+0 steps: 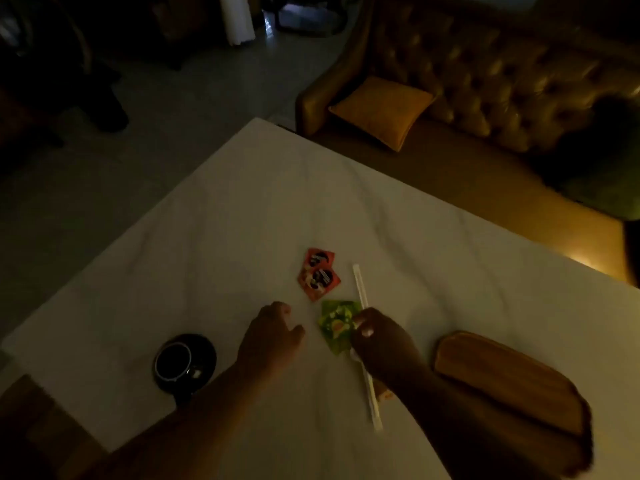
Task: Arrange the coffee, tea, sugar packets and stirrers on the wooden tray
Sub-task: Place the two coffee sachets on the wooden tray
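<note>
Two red coffee packets (318, 274) lie overlapping on the white cloth. Just below them is a green tea packet (335, 323). My right hand (381, 344) is pinched on the green packet's right edge, and a white wrapped stirrer (360, 289) runs under this hand, with another length of stirrer (373, 400) showing below it. My left hand (273, 337) rests on the cloth to the left of the green packet, fingers curled and holding nothing. The wooden tray (512, 379) sits at the right, partly under my right forearm. A bit of an orange packet (384, 393) peeks out beside my right wrist.
A dark cup on a dark saucer (185, 363) stands at the left near my left forearm. The white cloth (242, 220) covers the table. Behind it is a tufted brown sofa (502, 81) with an orange cushion (381, 109). The room is dim.
</note>
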Tool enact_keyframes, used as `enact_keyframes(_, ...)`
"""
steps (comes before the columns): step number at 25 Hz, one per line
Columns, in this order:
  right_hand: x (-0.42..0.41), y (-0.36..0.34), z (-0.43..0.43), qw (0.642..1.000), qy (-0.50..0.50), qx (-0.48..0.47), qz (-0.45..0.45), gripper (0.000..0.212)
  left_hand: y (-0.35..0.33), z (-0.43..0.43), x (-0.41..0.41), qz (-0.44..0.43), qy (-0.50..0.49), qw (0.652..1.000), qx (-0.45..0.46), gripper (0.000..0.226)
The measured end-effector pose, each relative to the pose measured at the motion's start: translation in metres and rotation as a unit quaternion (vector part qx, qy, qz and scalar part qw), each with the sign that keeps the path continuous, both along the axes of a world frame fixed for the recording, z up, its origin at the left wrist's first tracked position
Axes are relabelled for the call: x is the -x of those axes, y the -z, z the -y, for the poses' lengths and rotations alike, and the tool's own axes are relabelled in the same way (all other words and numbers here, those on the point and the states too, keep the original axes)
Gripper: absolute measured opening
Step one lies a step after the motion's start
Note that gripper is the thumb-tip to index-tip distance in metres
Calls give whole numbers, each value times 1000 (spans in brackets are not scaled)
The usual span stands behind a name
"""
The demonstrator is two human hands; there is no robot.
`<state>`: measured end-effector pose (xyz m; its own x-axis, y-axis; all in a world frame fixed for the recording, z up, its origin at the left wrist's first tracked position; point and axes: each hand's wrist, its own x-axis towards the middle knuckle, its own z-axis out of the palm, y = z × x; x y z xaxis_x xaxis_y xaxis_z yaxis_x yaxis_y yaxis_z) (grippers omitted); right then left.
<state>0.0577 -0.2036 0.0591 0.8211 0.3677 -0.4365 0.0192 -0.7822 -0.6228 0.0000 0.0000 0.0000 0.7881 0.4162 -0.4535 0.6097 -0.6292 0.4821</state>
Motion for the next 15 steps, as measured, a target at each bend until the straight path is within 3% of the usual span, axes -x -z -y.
enact_keyframes(4,-66,23,-70,995,77,65,24,49,16,-29,-61,78,-27,996,-46,52)
enact_keyframes(8,-92,52,-100,982,36,176,53,75,19,-37,-112,91,15,994,-62,51)
enact_keyframes(12,-103,74,-112,974,21,208,90,64,18,-33,-146,61,41,995,-73,56)
enact_keyframes(15,-104,80,-114,974,4,218,66,49,16,-31,-155,34,63,996,-60,51)
